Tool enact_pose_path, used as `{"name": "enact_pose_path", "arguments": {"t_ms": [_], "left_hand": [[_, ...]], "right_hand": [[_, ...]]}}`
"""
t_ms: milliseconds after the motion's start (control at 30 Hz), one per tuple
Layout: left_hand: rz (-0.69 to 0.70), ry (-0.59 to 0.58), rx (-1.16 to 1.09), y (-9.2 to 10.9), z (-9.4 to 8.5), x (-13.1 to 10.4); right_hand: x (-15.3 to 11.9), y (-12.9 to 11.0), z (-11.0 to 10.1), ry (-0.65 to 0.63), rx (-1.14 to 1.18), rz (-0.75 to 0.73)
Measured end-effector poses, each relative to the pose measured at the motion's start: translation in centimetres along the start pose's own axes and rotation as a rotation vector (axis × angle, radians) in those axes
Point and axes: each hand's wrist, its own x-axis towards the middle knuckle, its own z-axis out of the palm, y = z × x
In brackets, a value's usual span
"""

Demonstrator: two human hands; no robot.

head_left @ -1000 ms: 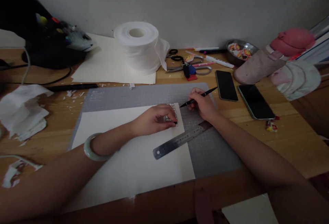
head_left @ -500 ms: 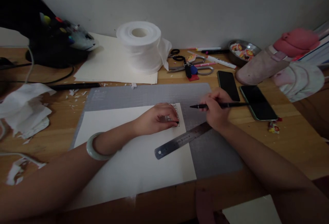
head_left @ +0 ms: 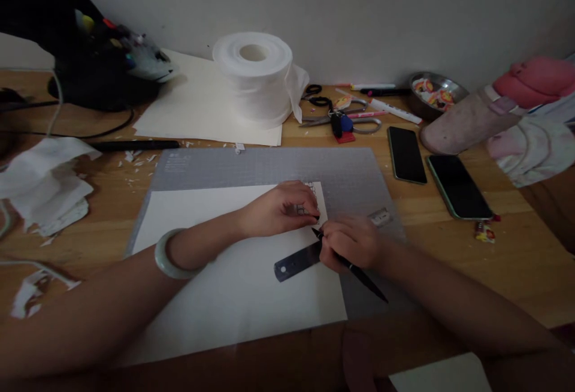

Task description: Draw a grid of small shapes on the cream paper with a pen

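A large white sheet (head_left: 215,296) lies on a grey cutting mat (head_left: 265,164), with small black-line drawing (head_left: 309,195) near its upper right corner. Over that drawing my left hand (head_left: 281,209) pinches a small dark item at its fingertips, too small to name. My right hand (head_left: 348,242) is closed round a black pen (head_left: 366,281), whose tip points up and left, just below the left fingertips. A metal ruler (head_left: 296,261) lies slantwise over the sheet and mat, partly hidden beneath my right hand.
Behind the mat stand a white paper roll (head_left: 254,89), scissors (head_left: 317,121), pens and a metal bowl (head_left: 433,104). Two phones (head_left: 406,155) and a pink-lidded bottle (head_left: 471,113) are at the right. Crumpled tissue (head_left: 49,182) lies at the left.
My right hand has come left and down over the ruler, and the pen has swung from nearly level to slanting. My left hand keeps its pinch over the drawing. The view has shifted slightly.
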Motion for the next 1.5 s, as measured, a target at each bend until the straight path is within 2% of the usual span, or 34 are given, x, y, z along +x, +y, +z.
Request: {"name": "enact_pose_path", "arguments": {"t_ms": [200, 467, 700, 867, 1033, 1233, 1333, 1500], "left_hand": [[-0.021, -0.007, -0.011, 0.0, 0.0, -0.1], [-0.036, -0.014, -0.024, -0.2, 0.0, -0.2], [-0.034, -0.002, -0.034, -0.1, 0.1, -0.1], [-0.035, -0.002, -0.039, -0.1, 0.1, -0.2], [-0.026, -0.002, -0.039, 0.0, 0.1, -0.1], [-0.042, -0.01, -0.04, 0.1, 0.1, -0.1], [-0.044, -0.006, -0.04, 0.1, 0.1, -0.1], [-0.036, -0.009, -0.04, 0.0, 0.1, -0.2]], "right_hand": [[0.3, 0.0, 0.0, -0.015, -0.032, 0.02], [0.7, 0.0, -0.1, -0.103, 0.008, 0.035], [1.1, -0.1, -0.1, -0.089, 0.002, 0.04], [0.4, 0.2, 0.0, -0.093, 0.042, 0.075], [-0.3, 0.3, 0.1, -0.137, 0.158, 0.266], [0.7, 0.2, -0.5, -0.199, 0.227, 0.516], [0.9, 0.2, -0.6, -0.184, 0.295, 0.65], [0.7, 0.5, 0.0, -0.09, 0.366, 0.848]]}}
